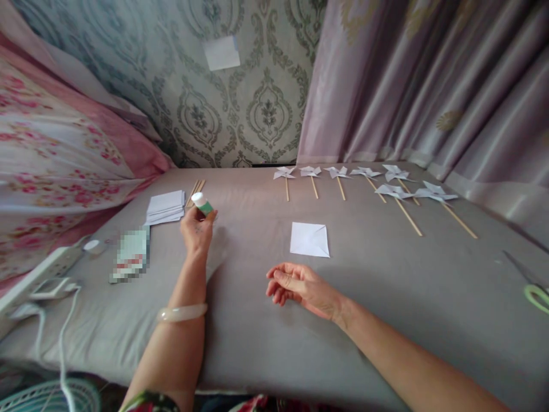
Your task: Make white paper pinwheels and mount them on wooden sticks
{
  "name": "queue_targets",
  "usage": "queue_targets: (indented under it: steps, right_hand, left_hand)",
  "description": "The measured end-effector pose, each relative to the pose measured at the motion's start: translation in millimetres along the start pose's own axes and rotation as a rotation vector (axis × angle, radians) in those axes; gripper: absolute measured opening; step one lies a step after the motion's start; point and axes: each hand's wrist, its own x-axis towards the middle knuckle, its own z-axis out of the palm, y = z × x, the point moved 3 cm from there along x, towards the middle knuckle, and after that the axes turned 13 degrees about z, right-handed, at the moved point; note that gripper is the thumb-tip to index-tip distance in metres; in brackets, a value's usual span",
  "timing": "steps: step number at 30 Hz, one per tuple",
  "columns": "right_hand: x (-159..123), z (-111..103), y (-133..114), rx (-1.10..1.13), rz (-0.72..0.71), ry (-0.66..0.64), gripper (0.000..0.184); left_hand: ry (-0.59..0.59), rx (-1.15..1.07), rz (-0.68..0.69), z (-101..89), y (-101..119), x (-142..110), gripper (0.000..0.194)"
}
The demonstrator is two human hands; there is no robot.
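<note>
My left hand point(197, 230) is closed around a glue stick point(203, 203) with a white top and a green label, held up above the cloth surface. Behind that hand lie a few thin wooden sticks point(196, 189), and to its left sits a stack of white paper point(166, 206). A white paper square point(309, 240) with diagonal creases lies flat in the middle. Just in front of this square, my right hand point(298, 286) hovers with loosely bent fingers and nothing in it.
Several white paper pinwheels point(338, 173) on sticks lie along the back right. Scissors point(534, 292) with green handles are at the right edge. On the left are a power strip point(38, 277) with white cables, a small white round object point(92, 246) and a blurred packet point(131, 252).
</note>
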Motion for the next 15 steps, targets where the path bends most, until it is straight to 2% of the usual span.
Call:
queue_targets:
  steps: [3, 11, 13, 15]
  right_hand:
    - [0, 0, 0, -0.01, 0.011, -0.002, 0.037]
    - [-3, -4, -5, -0.105, 0.037, -0.006, 0.036]
    - [-10, -13, -18, -0.18, -0.005, 0.052, 0.035]
    - [-19, -30, -39, -0.232, -0.123, 0.194, 0.034]
  left_hand:
    - [-0.007, 0.036, -0.004, 1.2, 5, -3, 0.023]
    - [-0.12, 0.134, -0.035, 7.2, 10, -8, 0.023]
    - [-0.143, 0.174, -0.052, 7.0, 12, -8, 0.022]
    - [-0.156, 0.198, -0.055, 7.2, 13, -7, 0.022]
